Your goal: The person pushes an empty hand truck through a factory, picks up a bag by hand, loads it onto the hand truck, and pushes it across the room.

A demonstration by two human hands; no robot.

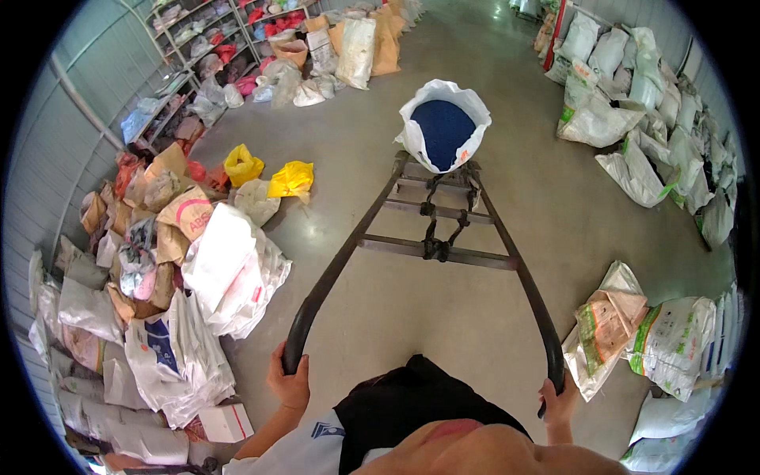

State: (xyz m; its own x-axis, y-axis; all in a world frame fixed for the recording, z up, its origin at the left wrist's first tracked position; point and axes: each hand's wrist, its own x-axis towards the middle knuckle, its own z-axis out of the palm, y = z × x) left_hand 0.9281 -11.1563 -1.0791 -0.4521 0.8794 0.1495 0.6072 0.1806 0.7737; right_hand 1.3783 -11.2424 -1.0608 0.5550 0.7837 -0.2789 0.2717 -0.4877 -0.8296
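Two hands are wrapped around the curved handles of a hand truck (431,237), one on each side. The left hand (289,384) is closed on the lower end of the left handle, fingers curled round the dark tube. The right hand (558,400) is closed on the right handle; its fingers seem to wrap fully, though the fisheye rim bends that corner and the fingertips are hard to make out.

The truck's metal frame runs away from the person across the concrete floor (443,317), with three crossbars and a dark strap hanging down its middle. At its far end sits an open white sack (443,127), upright, its mouth rolled back and filled with dark blue granules.

On the left, a heap of white and brown sacks (190,269) lies against the corrugated wall, several with red or blue printing; a small white box (226,422) with a red mark lies at its near edge. Two yellow bags (269,172) sit on the floor just beyond the heap. Shelving (198,47) further back carries red and pale bundles. On the right, white sacks with green printing (633,87) are stacked along the wall, and nearer, a brown-and-green printed sack (606,324) leans on more white ones.
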